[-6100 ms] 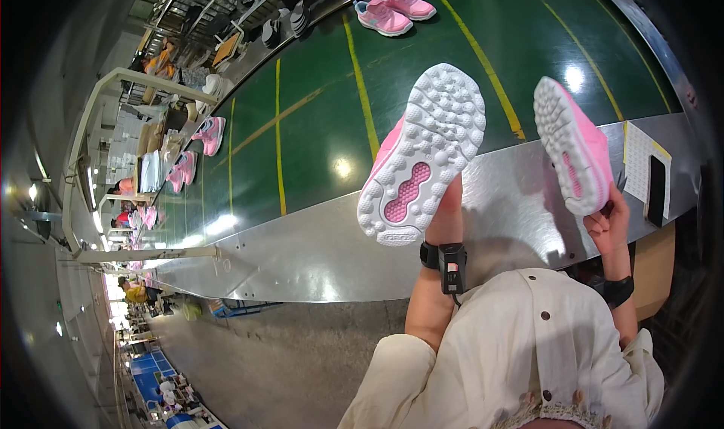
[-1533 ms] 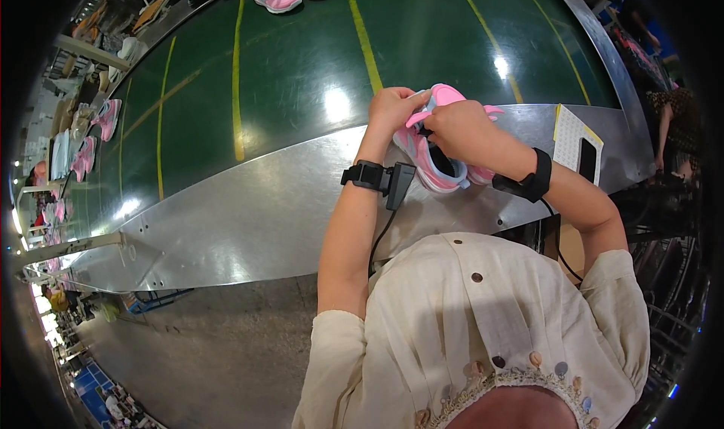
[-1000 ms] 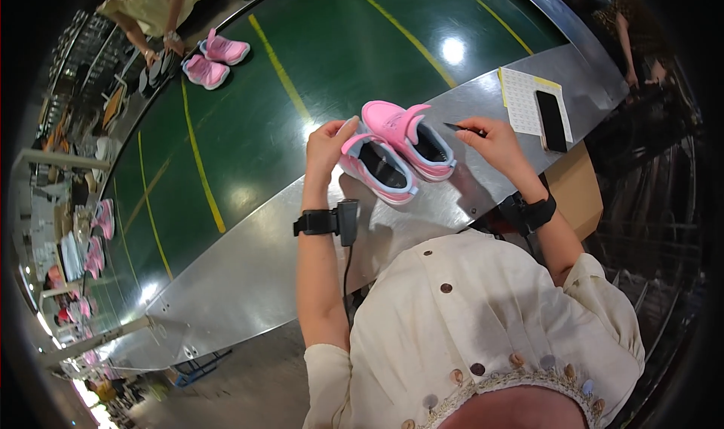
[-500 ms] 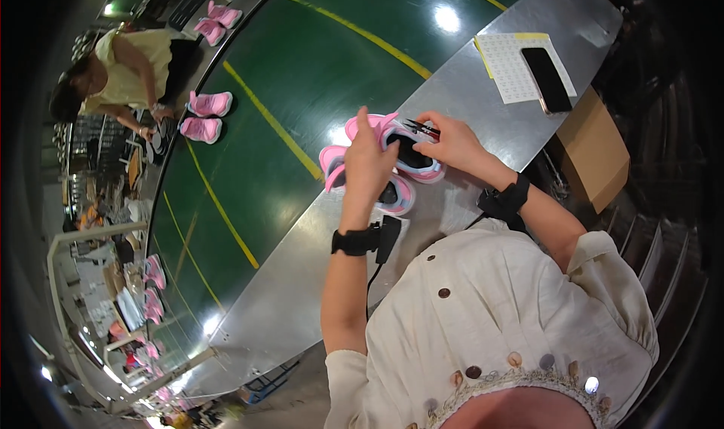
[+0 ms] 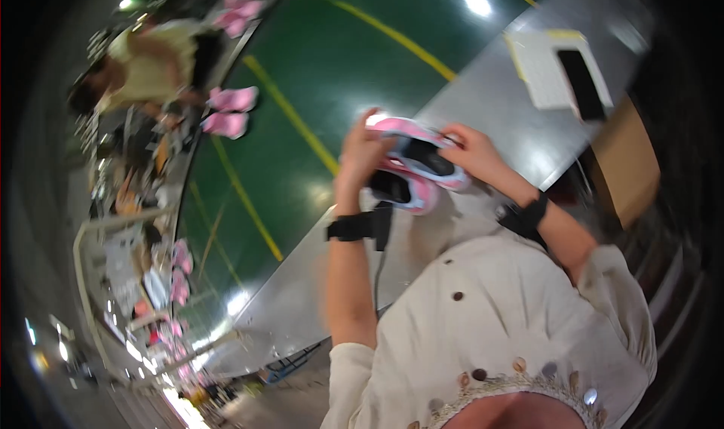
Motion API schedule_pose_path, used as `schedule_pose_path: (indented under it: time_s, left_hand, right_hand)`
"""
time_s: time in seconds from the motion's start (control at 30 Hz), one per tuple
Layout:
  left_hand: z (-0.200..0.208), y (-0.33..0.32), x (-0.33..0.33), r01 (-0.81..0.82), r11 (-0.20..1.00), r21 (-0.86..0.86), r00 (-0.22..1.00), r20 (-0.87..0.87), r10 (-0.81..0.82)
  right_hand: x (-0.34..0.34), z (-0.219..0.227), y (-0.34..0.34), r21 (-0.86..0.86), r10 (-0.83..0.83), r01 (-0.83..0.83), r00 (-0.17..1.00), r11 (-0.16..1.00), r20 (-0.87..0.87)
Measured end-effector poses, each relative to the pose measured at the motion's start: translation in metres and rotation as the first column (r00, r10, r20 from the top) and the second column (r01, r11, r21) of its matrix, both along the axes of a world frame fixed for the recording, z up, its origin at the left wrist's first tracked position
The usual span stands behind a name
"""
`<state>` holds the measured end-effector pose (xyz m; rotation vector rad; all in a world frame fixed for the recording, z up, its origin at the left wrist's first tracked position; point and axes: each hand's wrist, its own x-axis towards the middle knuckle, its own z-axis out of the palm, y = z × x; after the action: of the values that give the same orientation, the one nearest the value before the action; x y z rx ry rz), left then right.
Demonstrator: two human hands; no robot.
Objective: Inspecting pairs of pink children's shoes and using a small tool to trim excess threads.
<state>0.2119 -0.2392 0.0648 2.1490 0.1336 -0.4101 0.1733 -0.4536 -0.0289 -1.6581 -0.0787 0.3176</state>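
A pair of pink and light-blue shoes is between my hands at the near edge of the work surface, side by side with their dark openings up. My left hand [image 5: 363, 157] is closed round the toe end of the upper shoe [image 5: 403, 127]. Nearer to me, the lower shoe [image 5: 424, 196] lies against it, partly behind my left hand. My right hand [image 5: 477, 157] has its fingers bent and pressed together at the upper shoe's collar. A small dark bit shows by those fingers, too blurred to name. Black straps with small boxes circle both wrists.
A green belt [image 5: 302, 74] with yellow lines runs beyond the metal ledge [image 5: 483, 104]. A black phone [image 5: 581, 84] rests on a white sheet [image 5: 535, 70] at right, above a cardboard box [image 5: 626, 165]. More pink shoes [image 5: 230, 112] stand along the far edge, near another person [image 5: 151, 63].
The shoes have turned and their pink tongues have folded out of sight. The dark and red pointed tool seen in my right hand no longer shows clearly. The whole view has shifted and blurred.
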Motion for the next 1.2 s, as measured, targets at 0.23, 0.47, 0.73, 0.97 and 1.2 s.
schedule_pose_path:
  time_s: [0.23, 0.47, 0.73, 0.97, 1.2]
  left_hand:
    - [0.012, -0.004, -0.035, 0.061, 0.998, -0.033, 0.966, 0.255, -0.050]
    - [0.000, 0.081, -0.080, -0.435, 0.900, -0.034, 0.564, 0.769, 0.301]
    - [-0.108, 0.192, -0.144, -0.723, 0.551, 0.417, 0.667, 0.630, 0.399]
    - [-0.124, 0.193, -0.150, -0.775, 0.451, 0.443, 0.613, 0.699, 0.367]
    - [-0.115, 0.198, -0.153, -0.730, 0.512, 0.453, 0.670, 0.625, 0.401]
  right_hand:
    - [-0.001, 0.012, 0.000, -0.214, -0.023, 0.068, 0.978, 0.974, 0.205]
    - [-0.014, 0.073, -0.008, -0.487, 0.461, -0.135, 0.605, 0.863, 0.649]
    - [-0.001, 0.090, 0.041, -0.897, 0.935, -0.343, 0.310, 0.279, 0.172]
    - [0.037, 0.051, 0.051, -0.740, 0.731, -0.339, 0.617, 0.581, 0.291]
    - [0.132, 0.120, 0.074, 0.297, 0.358, -0.261, 0.867, 0.919, -0.346]
